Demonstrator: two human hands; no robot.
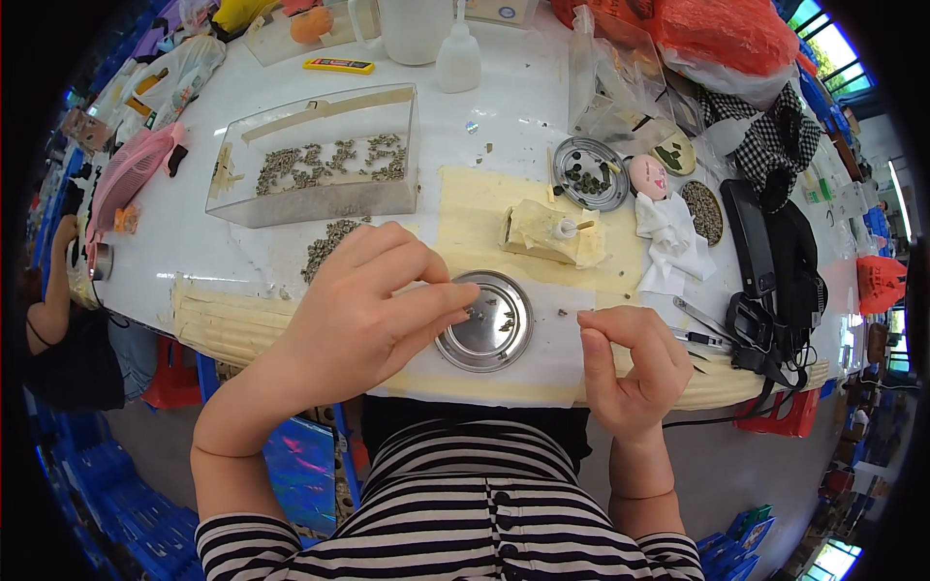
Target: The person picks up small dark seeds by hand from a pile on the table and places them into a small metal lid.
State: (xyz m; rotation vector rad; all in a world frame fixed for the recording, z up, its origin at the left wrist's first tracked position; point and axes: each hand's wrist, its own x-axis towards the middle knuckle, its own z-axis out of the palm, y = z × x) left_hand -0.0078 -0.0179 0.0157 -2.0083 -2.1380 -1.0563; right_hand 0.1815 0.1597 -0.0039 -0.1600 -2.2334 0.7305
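Observation:
My left hand (373, 305) hangs over the left rim of a shiny round metal dish (480, 353) holding a few small dark green bits. Its thumb and fingertips are drawn together, and anything between them is too small to make out. To the right of the dish, my right hand (635, 368) is closed with thumb against forefinger; what it pinches, if anything, does not show. A tiny dark piece (562, 312) lies on the white sheet between dish and right hand. Beyond the dish stands a block wrapped in pale yellow tape (552, 232) with a small stick on top.
A clear plastic box (320, 198) and a loose pile (334, 242) hold small grey-brown pieces at left. A round tray of dark green pieces (589, 174), crumpled tissue (668, 242), tweezers (702, 320) and a black bag (765, 261) lie right. A squeeze bottle (458, 63) stands behind.

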